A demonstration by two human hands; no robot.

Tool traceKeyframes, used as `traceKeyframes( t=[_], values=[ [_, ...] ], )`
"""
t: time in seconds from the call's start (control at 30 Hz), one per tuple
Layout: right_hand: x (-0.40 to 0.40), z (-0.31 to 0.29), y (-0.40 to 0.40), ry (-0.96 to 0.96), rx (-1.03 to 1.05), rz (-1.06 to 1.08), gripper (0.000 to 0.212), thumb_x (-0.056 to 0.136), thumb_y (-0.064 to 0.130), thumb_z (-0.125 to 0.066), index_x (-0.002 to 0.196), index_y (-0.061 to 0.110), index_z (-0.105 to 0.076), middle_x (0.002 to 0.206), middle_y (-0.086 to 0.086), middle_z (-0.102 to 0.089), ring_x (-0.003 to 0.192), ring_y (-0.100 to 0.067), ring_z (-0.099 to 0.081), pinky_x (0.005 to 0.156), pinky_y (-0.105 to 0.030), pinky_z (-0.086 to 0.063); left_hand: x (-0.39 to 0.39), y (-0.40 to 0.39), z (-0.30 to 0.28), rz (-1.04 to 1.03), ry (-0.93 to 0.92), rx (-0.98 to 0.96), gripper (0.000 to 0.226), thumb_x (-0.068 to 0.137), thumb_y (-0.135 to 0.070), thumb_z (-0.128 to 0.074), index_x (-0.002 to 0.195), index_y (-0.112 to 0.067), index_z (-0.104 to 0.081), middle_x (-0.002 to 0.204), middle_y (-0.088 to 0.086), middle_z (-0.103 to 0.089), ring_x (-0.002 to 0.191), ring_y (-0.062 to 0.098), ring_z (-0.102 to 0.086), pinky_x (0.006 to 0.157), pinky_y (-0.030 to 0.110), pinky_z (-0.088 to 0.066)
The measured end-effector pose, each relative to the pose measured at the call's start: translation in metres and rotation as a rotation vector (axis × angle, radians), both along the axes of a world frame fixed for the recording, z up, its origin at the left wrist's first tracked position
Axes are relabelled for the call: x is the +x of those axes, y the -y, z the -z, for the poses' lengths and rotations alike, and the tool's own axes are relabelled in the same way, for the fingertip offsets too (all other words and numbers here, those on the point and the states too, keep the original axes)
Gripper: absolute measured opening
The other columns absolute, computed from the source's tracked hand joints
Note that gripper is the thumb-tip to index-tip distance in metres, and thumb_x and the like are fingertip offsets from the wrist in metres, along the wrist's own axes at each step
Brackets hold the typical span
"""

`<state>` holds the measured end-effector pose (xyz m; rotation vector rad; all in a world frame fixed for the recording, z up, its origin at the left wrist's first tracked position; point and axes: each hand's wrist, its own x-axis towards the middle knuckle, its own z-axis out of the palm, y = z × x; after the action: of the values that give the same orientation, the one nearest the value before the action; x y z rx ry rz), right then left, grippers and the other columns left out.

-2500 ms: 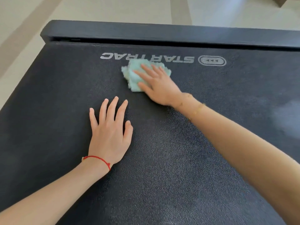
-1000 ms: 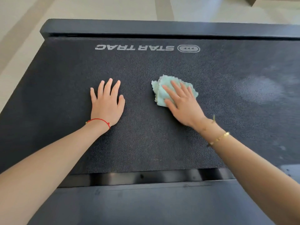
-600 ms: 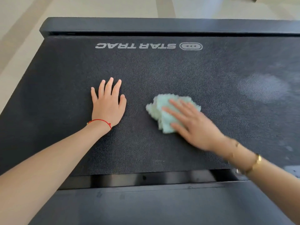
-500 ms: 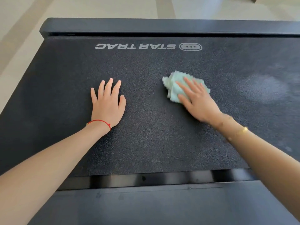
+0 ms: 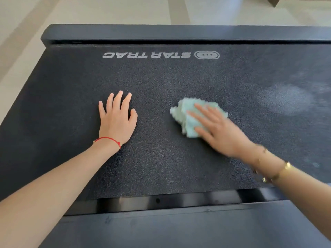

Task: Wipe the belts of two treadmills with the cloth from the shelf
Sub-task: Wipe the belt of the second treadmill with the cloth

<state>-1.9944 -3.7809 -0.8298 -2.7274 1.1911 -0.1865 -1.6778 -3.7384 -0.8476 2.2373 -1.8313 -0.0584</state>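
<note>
A black textured treadmill belt (image 5: 161,158) with a white STAR TRAC logo fills the head view. A crumpled pale green cloth (image 5: 186,115) lies on the belt right of centre. My right hand (image 5: 218,129) presses on the cloth with straight fingers and is blurred by motion; it covers the cloth's right part. My left hand (image 5: 117,119) rests flat on the belt to the left, fingers straight, a red string at its wrist. The two hands are apart.
A black end bar (image 5: 179,33) crosses the belt's far end, with pale floor (image 5: 89,9) beyond and to the left. A black cover panel (image 5: 179,230) lies at the near end behind a dark gap. A dusty pale patch (image 5: 286,99) marks the belt's right side.
My right hand slid the cloth toward me and slightly left from where it was half a second ago, continuing back-and-forth strokes. My left hand has stayed in place on the belt.
</note>
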Motion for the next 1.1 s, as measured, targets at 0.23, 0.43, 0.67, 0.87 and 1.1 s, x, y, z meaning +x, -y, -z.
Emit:
traceKeyframes(
  t=[0.23, 0.43, 0.67, 0.87, 1.1],
  values=[
    [0.028, 0.007, 0.049, 0.029, 0.029, 0.364, 0.055, 0.101, 0.048, -0.023, 0.153, 0.032, -0.025, 0.163, -0.004, -0.016, 0.150, -0.030, -0.008, 0.122, -0.043, -0.001, -0.017, -0.010, -0.006, -0.016, -0.058, 0.037, 0.053, 0.103, -0.033, -0.034, 0.155, -0.022, -0.028, 0.163, 0.006, -0.021, 0.151, 0.029, -0.010, 0.120, 0.060, -0.005],
    [0.008, -0.002, -0.052, 0.019, 0.059, 0.019, 0.050, 0.104, 0.049, -0.023, 0.153, 0.041, -0.017, 0.164, 0.008, -0.009, 0.151, -0.015, -0.001, 0.123, -0.035, 0.001, -0.068, -0.001, -0.010, 0.045, -0.068, 0.078, 0.056, 0.102, -0.038, -0.032, 0.156, -0.025, -0.021, 0.165, 0.004, -0.013, 0.152, 0.029, -0.004, 0.119, 0.062, -0.001],
    [-0.026, 0.002, 0.042, 0.044, 0.010, 0.259, 0.054, 0.102, 0.049, -0.024, 0.153, 0.031, -0.028, 0.162, -0.002, -0.020, 0.150, -0.026, -0.014, 0.122, -0.035, -0.004, -0.089, 0.034, -0.010, 0.094, -0.051, 0.084, 0.059, 0.102, -0.041, -0.029, 0.157, -0.024, -0.017, 0.166, 0.004, -0.009, 0.152, 0.030, 0.000, 0.119, 0.063, 0.000],
    [0.022, 0.002, 0.148, -0.001, 0.081, 0.535, 0.053, 0.104, 0.043, -0.025, 0.155, 0.029, -0.019, 0.164, -0.007, -0.011, 0.150, -0.034, -0.005, 0.120, -0.047, 0.000, -0.093, 0.038, 0.000, 0.083, 0.005, 0.055, 0.065, 0.096, -0.047, -0.015, 0.157, -0.024, -0.020, 0.165, 0.005, -0.017, 0.152, 0.031, -0.009, 0.119, 0.064, -0.005],
    [0.015, 0.002, 0.091, 0.054, 0.044, 0.117, 0.051, 0.103, 0.046, -0.026, 0.153, 0.035, -0.024, 0.163, 0.001, -0.016, 0.150, -0.025, -0.010, 0.123, -0.039, -0.004, -0.093, 0.037, 0.001, 0.078, 0.041, 0.055, 0.065, 0.095, -0.046, -0.015, 0.156, -0.023, -0.023, 0.164, 0.004, -0.020, 0.151, 0.030, -0.012, 0.118, 0.064, -0.009]
  ],
)
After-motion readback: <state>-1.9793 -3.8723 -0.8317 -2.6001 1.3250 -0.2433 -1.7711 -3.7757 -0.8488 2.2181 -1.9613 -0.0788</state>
